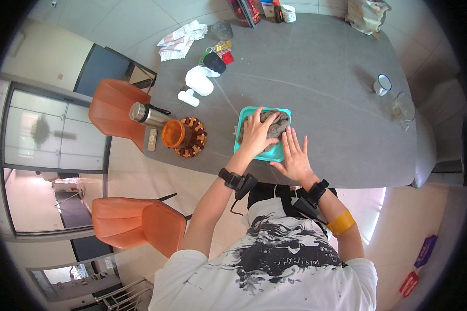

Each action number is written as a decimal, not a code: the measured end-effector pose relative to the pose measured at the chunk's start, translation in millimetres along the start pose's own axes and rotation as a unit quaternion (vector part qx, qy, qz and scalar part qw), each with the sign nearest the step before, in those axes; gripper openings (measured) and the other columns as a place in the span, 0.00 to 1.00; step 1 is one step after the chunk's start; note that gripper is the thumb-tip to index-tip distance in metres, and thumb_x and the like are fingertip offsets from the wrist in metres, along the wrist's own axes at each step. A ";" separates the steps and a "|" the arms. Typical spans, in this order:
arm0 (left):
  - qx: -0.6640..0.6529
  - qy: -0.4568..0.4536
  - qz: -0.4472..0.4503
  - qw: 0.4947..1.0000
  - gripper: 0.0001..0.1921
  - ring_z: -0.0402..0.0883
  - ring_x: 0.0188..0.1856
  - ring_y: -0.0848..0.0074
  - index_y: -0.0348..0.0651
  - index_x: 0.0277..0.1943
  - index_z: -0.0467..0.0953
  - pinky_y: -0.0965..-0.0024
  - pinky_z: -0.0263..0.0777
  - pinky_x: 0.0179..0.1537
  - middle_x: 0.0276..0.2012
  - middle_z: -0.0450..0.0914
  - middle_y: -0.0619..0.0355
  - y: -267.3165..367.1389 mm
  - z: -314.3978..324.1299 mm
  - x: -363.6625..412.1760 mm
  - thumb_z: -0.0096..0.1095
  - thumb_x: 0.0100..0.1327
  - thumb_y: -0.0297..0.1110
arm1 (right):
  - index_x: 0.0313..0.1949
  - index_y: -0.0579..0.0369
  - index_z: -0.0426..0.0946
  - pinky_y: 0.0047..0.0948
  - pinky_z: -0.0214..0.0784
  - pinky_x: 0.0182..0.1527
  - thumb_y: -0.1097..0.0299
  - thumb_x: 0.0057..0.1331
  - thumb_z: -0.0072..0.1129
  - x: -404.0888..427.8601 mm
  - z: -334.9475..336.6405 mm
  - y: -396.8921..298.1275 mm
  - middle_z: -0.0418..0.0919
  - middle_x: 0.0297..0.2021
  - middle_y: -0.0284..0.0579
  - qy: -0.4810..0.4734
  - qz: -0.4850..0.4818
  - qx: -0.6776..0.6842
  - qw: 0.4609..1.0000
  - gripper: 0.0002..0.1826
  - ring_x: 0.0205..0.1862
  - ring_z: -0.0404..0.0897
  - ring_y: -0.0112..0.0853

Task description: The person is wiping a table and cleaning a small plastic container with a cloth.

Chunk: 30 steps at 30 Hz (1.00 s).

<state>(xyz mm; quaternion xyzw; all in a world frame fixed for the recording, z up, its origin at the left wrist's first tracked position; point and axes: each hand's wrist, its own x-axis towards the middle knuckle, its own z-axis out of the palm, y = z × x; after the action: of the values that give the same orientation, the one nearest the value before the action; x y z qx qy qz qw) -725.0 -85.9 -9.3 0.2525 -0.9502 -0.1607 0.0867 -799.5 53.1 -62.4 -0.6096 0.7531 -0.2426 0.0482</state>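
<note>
A shallow turquoise plastic tray (270, 156) lies on the grey table near its front edge. In it sits a lumpy grey-brown mass (279, 121), which looks like clay or moulding sand. My left hand (256, 134) rests on top of this mass, fingers spread and palm down. My right hand (295, 157) is at the tray's right side, its fingers extended against the mass and over the rim, the thumb held apart. Neither hand is closed around anything. The hands hide part of the mass and the tray's floor.
To the left stand an orange-rimmed jar (174, 133), a steel thermos (150, 114) and a remote control (151, 140). White containers (199, 81) lie farther back. An enamel mug (382, 84) and a glass cup (403, 107) stand at the right. Orange chairs (140, 223) are at the left.
</note>
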 end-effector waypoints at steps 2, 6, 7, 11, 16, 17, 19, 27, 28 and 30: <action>0.006 0.020 -0.027 0.999 0.33 0.59 0.52 0.53 0.55 0.53 0.64 0.55 0.56 0.49 0.53 0.56 0.44 -1.8 6.1 5.0 0.68 0.39 0.40 | 0.58 0.68 0.41 0.59 0.30 0.55 0.40 0.52 0.43 0.5 -1.3 -1.8 0.40 0.60 0.61 -0.007 0.002 0.001 1.000 0.48 0.63 0.40 0.47; 0.022 0.070 -0.089 0.993 0.32 0.60 0.52 0.54 0.55 0.52 0.64 0.56 0.55 0.49 0.51 0.60 0.45 2.8 11.1 17.6 0.67 0.40 0.40 | 0.58 0.68 0.40 0.59 0.31 0.55 0.40 0.53 0.44 1.6 -0.7 -1.5 0.39 0.60 0.60 -0.011 0.004 0.000 1.000 0.48 0.63 0.39 0.46; 0.026 0.080 -0.113 0.990 0.31 0.60 0.52 0.55 0.55 0.51 0.65 0.56 0.55 0.48 0.51 0.60 0.46 4.6 11.5 19.7 0.67 0.40 0.39 | 0.58 0.68 0.40 0.59 0.31 0.55 0.40 0.53 0.44 1.7 -0.7 -1.3 0.39 0.60 0.60 -0.012 0.002 0.000 1.000 0.48 0.63 0.39 0.46; 0.029 0.092 -0.137 0.986 0.31 0.59 0.52 0.55 0.56 0.51 0.64 0.57 0.55 0.48 0.50 0.61 0.47 9.2 13.7 20.3 0.67 0.40 0.39 | 0.57 0.69 0.43 0.60 0.31 0.55 0.39 0.52 0.44 1.8 -1.9 -1.5 0.41 0.60 0.59 -0.002 0.009 0.000 1.000 0.47 0.63 0.40 0.44; 0.009 0.054 -0.133 0.990 0.39 0.57 0.52 0.54 0.60 0.54 0.60 0.55 0.55 0.47 0.54 0.56 0.45 5.6 8.3 9.4 0.71 0.34 0.38 | 0.57 0.69 0.43 0.60 0.31 0.55 0.39 0.52 0.44 2.8 -1.5 -1.9 0.42 0.60 0.59 0.008 0.004 -0.001 1.000 0.47 0.63 0.40 0.45; 0.010 0.055 -0.132 0.990 0.39 0.57 0.52 0.54 0.60 0.54 0.60 0.55 0.55 0.47 0.54 0.56 0.45 5.7 7.5 4.7 0.71 0.34 0.38 | 0.57 0.69 0.44 0.60 0.31 0.55 0.39 0.52 0.43 1.9 -1.2 -1.4 0.42 0.60 0.59 0.009 0.006 0.000 1.000 0.47 0.63 0.41 0.46; 0.022 -0.012 -0.096 0.995 0.44 0.55 0.54 0.51 0.64 0.56 0.57 0.53 0.54 0.49 0.54 0.55 0.45 4.3 5.0 -5.2 0.72 0.31 0.40 | 0.57 0.69 0.44 0.60 0.31 0.55 0.39 0.52 0.43 1.8 -1.4 -1.3 0.42 0.60 0.59 0.014 0.009 0.000 1.000 0.47 0.63 0.41 0.46; 0.027 0.030 -0.124 0.992 0.38 0.57 0.51 0.53 0.59 0.53 0.61 0.53 0.55 0.46 0.53 0.57 0.46 11.5 5.9 1.9 0.70 0.33 0.44 | 0.59 0.65 0.37 0.59 0.34 0.55 0.43 0.54 0.45 0.4 -1.2 0.6 0.36 0.61 0.59 -0.030 0.023 0.103 0.994 0.46 0.63 0.38 0.46; 0.046 0.041 -0.131 0.989 0.35 0.58 0.51 0.54 0.56 0.52 0.62 0.53 0.55 0.45 0.52 0.58 0.47 17.3 9.5 4.6 0.67 0.37 0.43 | 0.59 0.65 0.37 0.59 0.34 0.55 0.43 0.54 0.45 0.5 -1.1 0.6 0.36 0.61 0.59 -0.030 0.020 0.103 0.994 0.46 0.63 0.38 0.46; 0.051 0.049 -0.136 0.988 0.33 0.58 0.51 0.55 0.55 0.52 0.63 0.54 0.54 0.45 0.53 0.58 0.47 18.3 13.8 8.3 0.67 0.38 0.42 | 0.59 0.65 0.35 0.59 0.34 0.55 0.46 0.54 0.46 0.3 -3.3 0.6 0.35 0.61 0.58 -0.048 0.031 0.110 0.992 0.46 0.63 0.37 0.46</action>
<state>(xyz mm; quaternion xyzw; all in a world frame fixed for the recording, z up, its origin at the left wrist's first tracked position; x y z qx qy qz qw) -743.7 -71.4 -15.1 0.3908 -0.9087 -0.1101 0.0973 -801.4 53.9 -59.7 -0.5877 0.7371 -0.2934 0.1586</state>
